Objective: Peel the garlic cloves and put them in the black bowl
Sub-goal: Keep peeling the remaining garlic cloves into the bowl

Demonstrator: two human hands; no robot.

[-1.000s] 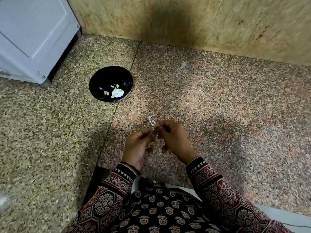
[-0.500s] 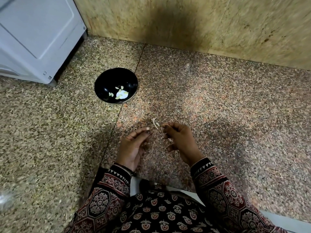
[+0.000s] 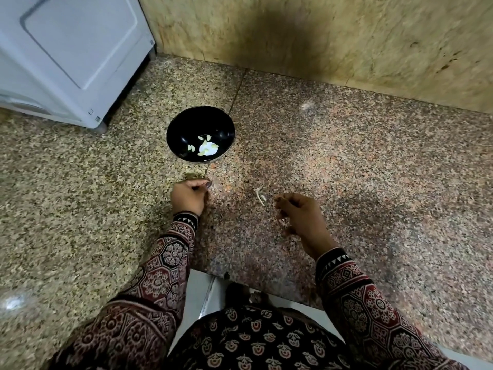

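The head view looks down on a speckled stone floor (image 3: 360,169) where a person sits in dark patterned sleeves (image 3: 165,265). The black bowl (image 3: 181,126) stands on the floor a little above and left of the frame's centre, across a seam between two slabs. Inside it lie a few pale garlic cloves (image 3: 191,148) and a larger white piece (image 3: 208,149), all low in the bowl toward its near side.

The left hand (image 3: 189,196) hovers just below the bowl, close to its near rim but apart from it. Its fingers are curled in under the thumb; what they may enclose is hidden, so one cannot tell whether it grasps a clove.

The right hand (image 3: 302,217) is right of centre, well apart from the bowl, its fingers loosely bent downward. A small pale fleck shows by the fingertips, but it is unclear whether the hand holds it.

Between the two hands a thin, pale scrap of peel (image 3: 260,196) lies on the floor, just left of the right hand.

A white appliance (image 3: 66,49) fills the upper left corner, and a mottled tan wall (image 3: 346,36) runs along the top.
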